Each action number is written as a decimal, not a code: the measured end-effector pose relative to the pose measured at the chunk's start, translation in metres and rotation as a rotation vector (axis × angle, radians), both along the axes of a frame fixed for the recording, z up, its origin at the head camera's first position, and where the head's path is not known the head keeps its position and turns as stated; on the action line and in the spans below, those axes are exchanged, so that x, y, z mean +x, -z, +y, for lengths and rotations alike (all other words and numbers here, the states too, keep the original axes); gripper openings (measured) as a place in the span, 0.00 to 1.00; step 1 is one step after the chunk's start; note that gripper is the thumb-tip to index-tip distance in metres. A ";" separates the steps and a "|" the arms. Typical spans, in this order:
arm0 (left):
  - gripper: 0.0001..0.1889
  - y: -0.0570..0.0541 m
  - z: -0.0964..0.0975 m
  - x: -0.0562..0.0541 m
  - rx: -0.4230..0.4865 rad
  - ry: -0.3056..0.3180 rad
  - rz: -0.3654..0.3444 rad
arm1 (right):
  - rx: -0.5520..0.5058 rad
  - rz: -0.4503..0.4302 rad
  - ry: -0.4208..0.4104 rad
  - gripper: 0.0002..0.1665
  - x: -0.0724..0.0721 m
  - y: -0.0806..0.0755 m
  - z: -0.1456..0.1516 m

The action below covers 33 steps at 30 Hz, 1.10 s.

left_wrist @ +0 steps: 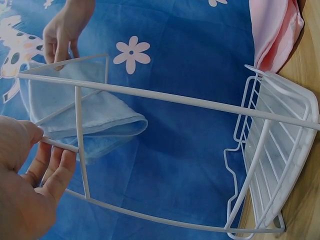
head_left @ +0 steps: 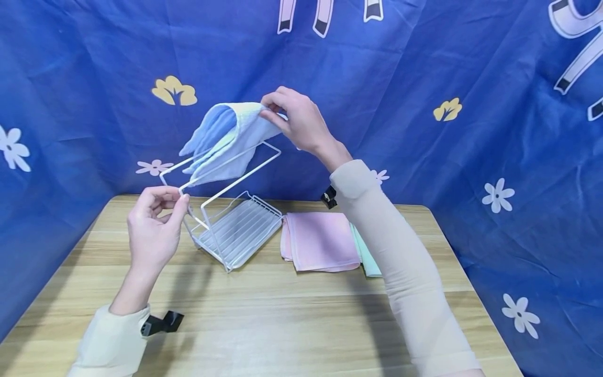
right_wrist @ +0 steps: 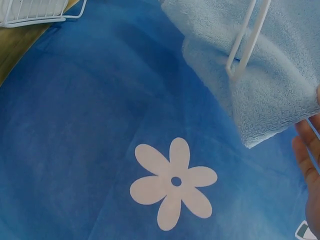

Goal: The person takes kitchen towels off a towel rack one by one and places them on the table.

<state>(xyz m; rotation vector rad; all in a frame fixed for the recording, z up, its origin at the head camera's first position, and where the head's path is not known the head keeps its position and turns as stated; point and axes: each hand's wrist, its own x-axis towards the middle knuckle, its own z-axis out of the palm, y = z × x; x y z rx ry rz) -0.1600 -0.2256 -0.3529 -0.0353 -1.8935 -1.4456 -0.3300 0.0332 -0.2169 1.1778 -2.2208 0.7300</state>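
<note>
A white wire rack [head_left: 240, 180] stands tall at the left of the table, with a shallow slatted tray [head_left: 245, 230] at its base. My left hand [head_left: 155, 220] pinches a top bar between thumb and fingers. Over the rack's upper bars hangs a folded light blue towel [head_left: 249, 123], curved into a loop, its loose ends drooping to the left. My right hand [head_left: 299, 118] pinches its upper right edge. In the left wrist view the towel [left_wrist: 107, 115] lies among the top bars; the right wrist view shows its fluffy corner [right_wrist: 272, 107] beside a bar end.
Right of the rack lies a folded pink cloth [head_left: 322, 241]. A mint green cloth [head_left: 369, 259] shows beyond it, partly covered by my right sleeve. A blue patterned curtain [head_left: 226, 52] hangs close behind the wooden table [head_left: 273, 324].
</note>
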 end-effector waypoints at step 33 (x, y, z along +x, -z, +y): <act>0.07 0.004 -0.003 -0.006 -0.002 0.007 0.008 | -0.133 0.005 0.064 0.11 0.008 -0.002 0.061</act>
